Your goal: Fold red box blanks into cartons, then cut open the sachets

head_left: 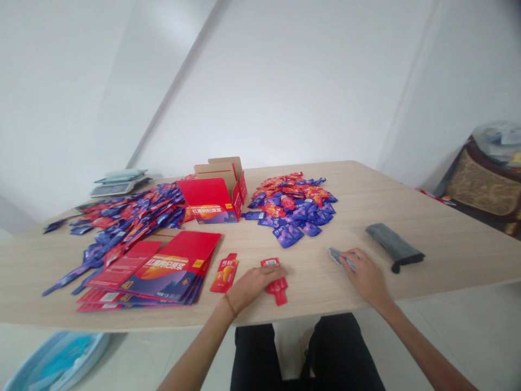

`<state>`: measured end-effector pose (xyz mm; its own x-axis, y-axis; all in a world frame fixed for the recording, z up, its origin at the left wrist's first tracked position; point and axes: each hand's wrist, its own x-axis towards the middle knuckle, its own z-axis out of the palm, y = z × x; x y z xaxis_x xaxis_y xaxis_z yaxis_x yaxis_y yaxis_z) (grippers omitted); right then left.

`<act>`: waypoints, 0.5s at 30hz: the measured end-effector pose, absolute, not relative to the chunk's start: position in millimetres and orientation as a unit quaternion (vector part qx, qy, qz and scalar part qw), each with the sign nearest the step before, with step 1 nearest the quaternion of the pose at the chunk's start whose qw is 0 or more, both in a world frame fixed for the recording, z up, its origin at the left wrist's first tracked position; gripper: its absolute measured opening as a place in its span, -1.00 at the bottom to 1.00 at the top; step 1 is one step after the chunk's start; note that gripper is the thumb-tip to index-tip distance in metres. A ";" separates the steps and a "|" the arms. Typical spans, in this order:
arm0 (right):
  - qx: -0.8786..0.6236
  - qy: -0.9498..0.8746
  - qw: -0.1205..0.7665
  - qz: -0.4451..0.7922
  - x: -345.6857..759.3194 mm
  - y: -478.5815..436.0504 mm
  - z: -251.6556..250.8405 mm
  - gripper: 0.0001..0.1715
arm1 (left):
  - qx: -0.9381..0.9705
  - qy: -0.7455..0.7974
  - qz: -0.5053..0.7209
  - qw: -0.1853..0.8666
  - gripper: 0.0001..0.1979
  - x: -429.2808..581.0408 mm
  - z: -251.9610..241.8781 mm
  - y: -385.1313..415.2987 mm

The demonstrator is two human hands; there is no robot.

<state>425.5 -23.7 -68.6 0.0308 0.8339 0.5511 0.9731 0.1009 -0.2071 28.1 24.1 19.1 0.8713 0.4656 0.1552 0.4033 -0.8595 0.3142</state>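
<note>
My left hand [257, 283] lies over a red pouch [279, 290] near the table's front edge, fingers stretched across its middle. To the left of that hand, a second red pouch [224, 273] with an orange picture lies flat. My right hand [363, 271] pinches a small crumpled grey-white cloth [337, 255] against the tabletop; part of it is hidden under the fingers. Just beyond and right of this hand rests a dark grey fabric case [393, 244].
A heap of red and purple pouches [295, 203] lies mid-table, and a larger pile [138, 214] is at left. Near it stand an open red carton [214, 200] and stacked flat cartons [163, 269]. A scale [118, 186] sits far left; a blue basin [61, 358] is on the floor.
</note>
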 end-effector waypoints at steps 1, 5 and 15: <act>-0.651 -0.694 0.280 -0.126 425.5 -23.7 -67.2 -0.52 | 0.951 0.234 0.135 0.148 -0.41 21.1 19.9 20.0; -0.616 -0.732 0.248 -0.153 422.9 -24.0 -59.6 -0.52 | 0.913 0.295 0.254 0.124 -0.44 8.7 19.1 -15.4; -0.614 -0.741 0.249 -0.106 422.4 -19.3 -62.5 -0.57 | 0.904 0.332 0.269 0.011 -0.56 35.6 -26.5 -98.7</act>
